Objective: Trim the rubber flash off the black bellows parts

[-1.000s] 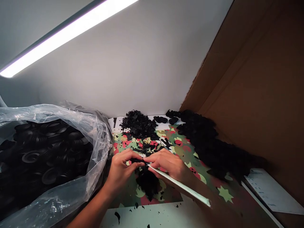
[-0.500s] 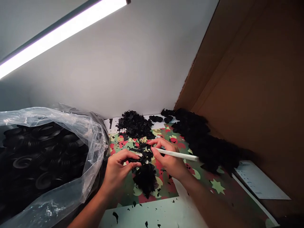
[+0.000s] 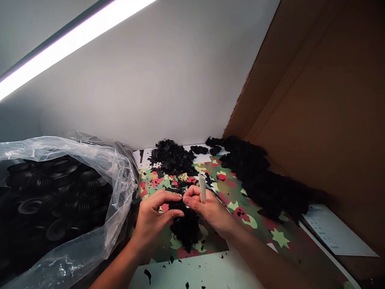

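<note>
At lower centre, left hand [image 3: 153, 214], half-curled, steadies black piece [image 3: 175, 205]. Right hand [image 3: 212, 208], mostly closed, holds white stick [image 3: 202, 189] upright, probably freeing fingertips.

So the stick [image 3: 202, 188] is a slim, pale off-white thing with a blunt end, gripped in the right hand [image 3: 210, 209] and poking up almost upright, leaning just a touch. Its lower end is hidden by the fingers. The black bit [image 3: 176, 205] is small, dark and matte, pinched between the left hand's [image 3: 152, 210] thumb and finger, right above a black clump on the patterned sheet [image 3: 222, 186]. Can't really make out its outline, it's black on black.
</note>
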`<action>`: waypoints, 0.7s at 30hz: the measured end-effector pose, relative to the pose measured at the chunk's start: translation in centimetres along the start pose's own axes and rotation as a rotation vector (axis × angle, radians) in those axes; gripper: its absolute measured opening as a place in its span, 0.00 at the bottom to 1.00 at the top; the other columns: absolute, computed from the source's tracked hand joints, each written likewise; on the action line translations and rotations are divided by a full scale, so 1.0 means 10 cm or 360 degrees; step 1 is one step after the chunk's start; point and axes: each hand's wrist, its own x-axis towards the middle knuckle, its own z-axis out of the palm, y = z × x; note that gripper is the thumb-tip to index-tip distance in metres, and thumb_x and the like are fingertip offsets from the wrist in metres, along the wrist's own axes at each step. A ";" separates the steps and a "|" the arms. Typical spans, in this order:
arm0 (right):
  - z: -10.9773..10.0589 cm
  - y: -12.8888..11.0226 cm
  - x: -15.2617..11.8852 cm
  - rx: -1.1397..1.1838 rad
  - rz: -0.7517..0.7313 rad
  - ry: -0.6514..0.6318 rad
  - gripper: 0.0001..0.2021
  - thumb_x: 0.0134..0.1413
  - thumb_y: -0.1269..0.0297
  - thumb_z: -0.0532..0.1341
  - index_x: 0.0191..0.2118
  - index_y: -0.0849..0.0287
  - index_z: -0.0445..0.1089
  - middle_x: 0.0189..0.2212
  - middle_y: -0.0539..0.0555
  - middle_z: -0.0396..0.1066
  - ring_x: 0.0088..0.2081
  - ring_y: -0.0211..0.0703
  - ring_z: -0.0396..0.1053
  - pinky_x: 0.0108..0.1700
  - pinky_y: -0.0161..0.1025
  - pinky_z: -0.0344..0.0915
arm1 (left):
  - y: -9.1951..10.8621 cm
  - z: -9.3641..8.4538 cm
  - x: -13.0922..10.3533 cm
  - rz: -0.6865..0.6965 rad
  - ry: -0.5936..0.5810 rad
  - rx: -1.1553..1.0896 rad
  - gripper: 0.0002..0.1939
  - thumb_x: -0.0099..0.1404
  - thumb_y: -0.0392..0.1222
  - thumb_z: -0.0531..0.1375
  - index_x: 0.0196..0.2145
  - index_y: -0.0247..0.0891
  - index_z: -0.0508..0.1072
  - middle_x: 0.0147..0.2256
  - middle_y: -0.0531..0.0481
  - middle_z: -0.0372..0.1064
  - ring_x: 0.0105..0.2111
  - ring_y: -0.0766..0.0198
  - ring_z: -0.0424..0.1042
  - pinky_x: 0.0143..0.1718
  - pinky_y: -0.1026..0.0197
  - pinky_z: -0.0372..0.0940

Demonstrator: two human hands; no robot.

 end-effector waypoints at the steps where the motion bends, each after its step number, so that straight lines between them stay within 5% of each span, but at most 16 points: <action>1: 0.00 -0.01 0.00 0.0015 -0.0004 -0.0001 0.27 0.46 0.35 0.67 0.30 0.57 0.65 0.17 0.40 0.52 0.22 0.32 0.45 0.26 0.34 0.43 | -0.01 0.00 -0.01 0.0000 0.0003 0.0004 0.12 0.52 0.48 0.75 0.33 0.43 0.84 0.32 0.47 0.82 0.33 0.57 0.79 0.37 0.60 0.71; 7: 0.03 -0.01 -0.03 -0.0047 -0.0113 -0.0011 0.24 0.51 0.39 0.66 0.27 0.59 0.68 0.19 0.43 0.54 0.24 0.34 0.48 0.27 0.35 0.46 | -0.03 0.00 -0.02 -0.0057 0.0034 -0.0036 0.14 0.50 0.47 0.76 0.35 0.43 0.85 0.32 0.48 0.81 0.33 0.58 0.77 0.36 0.60 0.71; 14: 0.01 0.04 -0.04 -0.0133 -0.0210 0.0071 0.22 0.49 0.42 0.67 0.30 0.59 0.71 0.18 0.42 0.51 0.22 0.33 0.47 0.25 0.35 0.47 | 0.03 0.04 -0.02 -0.0420 0.0029 -0.0356 0.17 0.46 0.43 0.77 0.36 0.41 0.85 0.36 0.46 0.80 0.35 0.56 0.77 0.32 0.62 0.72; 19: 0.07 0.09 -0.05 -0.0634 -0.0613 0.0328 0.14 0.58 0.54 0.63 0.27 0.58 0.71 0.19 0.47 0.63 0.22 0.36 0.57 0.27 0.36 0.56 | 0.03 0.05 -0.03 -0.0493 0.0078 -0.0377 0.18 0.48 0.39 0.74 0.39 0.44 0.84 0.40 0.48 0.77 0.34 0.61 0.75 0.32 0.64 0.71; 21: 0.08 0.10 -0.05 -0.0743 -0.0771 0.0279 0.14 0.62 0.55 0.61 0.28 0.57 0.73 0.22 0.50 0.70 0.24 0.39 0.63 0.30 0.37 0.60 | 0.03 0.04 -0.02 -0.0545 0.0112 -0.0354 0.16 0.50 0.38 0.73 0.40 0.43 0.83 0.37 0.49 0.77 0.33 0.61 0.75 0.32 0.63 0.71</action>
